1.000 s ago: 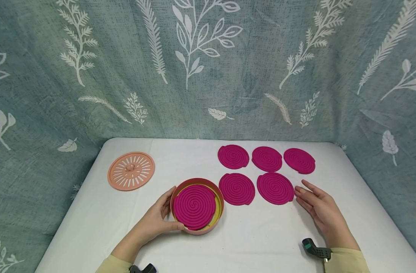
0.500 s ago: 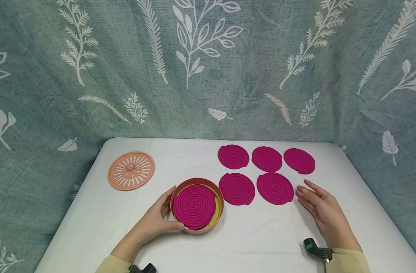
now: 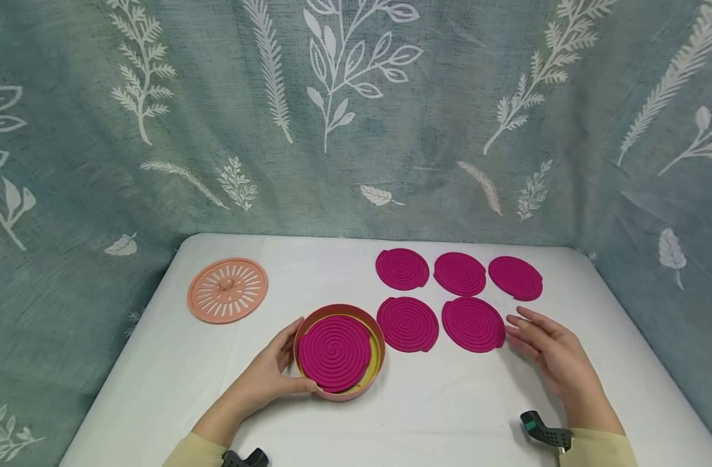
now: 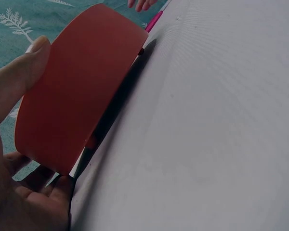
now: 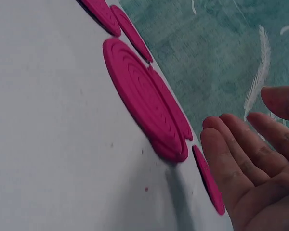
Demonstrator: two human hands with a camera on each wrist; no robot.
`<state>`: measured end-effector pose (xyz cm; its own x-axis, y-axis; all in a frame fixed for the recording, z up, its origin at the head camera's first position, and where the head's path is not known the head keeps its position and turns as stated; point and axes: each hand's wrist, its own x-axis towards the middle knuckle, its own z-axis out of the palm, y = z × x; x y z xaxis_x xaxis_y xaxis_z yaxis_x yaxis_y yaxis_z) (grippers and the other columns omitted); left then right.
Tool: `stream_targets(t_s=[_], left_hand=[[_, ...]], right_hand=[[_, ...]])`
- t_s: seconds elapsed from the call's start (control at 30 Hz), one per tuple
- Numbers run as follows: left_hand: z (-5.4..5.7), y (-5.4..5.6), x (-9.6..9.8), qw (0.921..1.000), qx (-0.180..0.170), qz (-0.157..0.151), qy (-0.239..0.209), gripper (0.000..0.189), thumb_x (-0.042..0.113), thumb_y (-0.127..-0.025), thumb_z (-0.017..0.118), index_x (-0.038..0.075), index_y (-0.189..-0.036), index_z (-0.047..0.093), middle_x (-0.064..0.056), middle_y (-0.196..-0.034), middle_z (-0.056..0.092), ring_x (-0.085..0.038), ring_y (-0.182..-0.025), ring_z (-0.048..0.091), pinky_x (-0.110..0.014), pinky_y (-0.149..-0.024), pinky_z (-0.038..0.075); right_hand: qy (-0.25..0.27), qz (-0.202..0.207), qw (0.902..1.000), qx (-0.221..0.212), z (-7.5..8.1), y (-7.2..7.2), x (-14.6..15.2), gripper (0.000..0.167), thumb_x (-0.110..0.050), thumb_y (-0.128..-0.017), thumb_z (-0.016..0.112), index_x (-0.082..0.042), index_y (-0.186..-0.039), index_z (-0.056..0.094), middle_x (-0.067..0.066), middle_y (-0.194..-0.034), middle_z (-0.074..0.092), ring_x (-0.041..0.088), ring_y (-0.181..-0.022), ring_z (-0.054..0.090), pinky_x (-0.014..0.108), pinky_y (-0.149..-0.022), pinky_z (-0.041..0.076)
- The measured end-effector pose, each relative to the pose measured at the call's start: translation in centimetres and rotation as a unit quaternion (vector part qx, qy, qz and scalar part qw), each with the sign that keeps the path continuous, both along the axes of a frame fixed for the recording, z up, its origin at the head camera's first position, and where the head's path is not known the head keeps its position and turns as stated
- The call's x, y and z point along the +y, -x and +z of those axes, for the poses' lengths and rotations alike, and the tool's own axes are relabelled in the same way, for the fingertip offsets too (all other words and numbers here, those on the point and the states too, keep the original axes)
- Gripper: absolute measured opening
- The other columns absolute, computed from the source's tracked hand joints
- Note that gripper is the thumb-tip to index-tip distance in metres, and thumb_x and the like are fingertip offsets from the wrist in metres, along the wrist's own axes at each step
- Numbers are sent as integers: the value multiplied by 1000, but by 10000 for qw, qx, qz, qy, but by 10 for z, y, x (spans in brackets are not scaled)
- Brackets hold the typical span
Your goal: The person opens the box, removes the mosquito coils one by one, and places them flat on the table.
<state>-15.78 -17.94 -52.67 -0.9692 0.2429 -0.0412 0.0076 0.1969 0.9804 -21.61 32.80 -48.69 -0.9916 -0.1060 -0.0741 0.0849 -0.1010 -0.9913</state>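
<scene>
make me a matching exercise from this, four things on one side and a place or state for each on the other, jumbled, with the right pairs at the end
Things
1 slotted disc
2 round container
3 left hand
4 right hand

Places and states
a grips the container's side
b holds nothing
c has one magenta spiral lying inside
d lies at the far left of the table

Pairs
1-d, 2-c, 3-a, 4-b

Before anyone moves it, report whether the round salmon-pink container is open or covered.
The container is open: a round magenta spiral disc shows inside, and the round peach slotted lid lies apart on the white table.
</scene>
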Motion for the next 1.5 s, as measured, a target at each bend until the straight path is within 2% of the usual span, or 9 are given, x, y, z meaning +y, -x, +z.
stream_targets(t_s=[0.13, 0.3, 0.53, 0.7, 1.0, 1.2, 1.5], left_hand=[[0, 3, 0, 9999, 60, -97, 19, 119, 25, -61, 97, 23, -157, 26, -1, -157, 31, -16, -144, 28, -22, -114, 27], [0, 3, 0, 10000, 33, -41, 66, 120, 27, -60, 97, 23, -157, 25, 0, -157, 31, -14, -144, 28, -21, -113, 27], [-1, 1, 0, 10000, -30, 43, 60, 119, 28, -60, 97, 25, -156, 27, 1, -157, 31, -15, -143, 29, -23, -114, 28], [-1, 0, 0, 10000, -34, 52, 32, 119, 28, -59, 97, 26, -156, 29, 4, -156, 32, -12, -143, 30, -21, -113, 29], [1, 0, -1, 10000, 16, -39, -55, 118, 23, -62, 97, 24, -156, 26, 0, -158, 30, -15, -144, 29, -21, -113, 28], [1, 1, 0, 9999, 8, -62, -134, 117, 21, -63, 96, 24, -156, 26, 0, -158, 30, -15, -144, 29, -21, -114, 28], [3, 1, 0, 9999, -40, -30, -127, 118, 21, -62, 96, 23, -157, 26, 0, -157, 31, -14, -144, 29, -22, -114, 28]], right_hand=[[-349, 176, 9992, 96, 7, -2, -7, 48, -17, -101, 59, -2, -144, 46, 1, -123, 66, 16, -107, 67, 30, -92, 55], [-503, 509, 9967, 377, 20, 5, -21, 48, -15, -101, 58, 2, -143, 44, 5, -124, 65, 18, -107, 66, 30, -93, 55], [-1028, 905, 9887, 605, 31, 13, -41, 54, -18, -102, 56, 9, -145, 38, 0, -125, 65, 22, -113, 64, 29, -93, 55], [-1206, 1117, 9840, 687, 37, 17, -54, 54, -19, -103, 56, 9, -145, 38, 5, -129, 62, 22, -115, 63, 28, -94, 55], [-1386, 1314, 9797, 616, 38, 25, -77, 53, -22, -101, 59, 4, -144, 43, 27, -136, 53, 30, -116, 61, 31, -94, 55], [-1287, 1480, 9793, 507, 40, 29, -92, 54, -20, -99, 62, 4, -145, 43, 20, -134, 56, 35, -119, 59, 34, -96, 54], [-1260, 1706, 9763, 437, 44, 32, -114, 52, -21, -98, 64, 1, -143, 47, 25, -137, 53, 41, -120, 56, 34, -96, 55]])
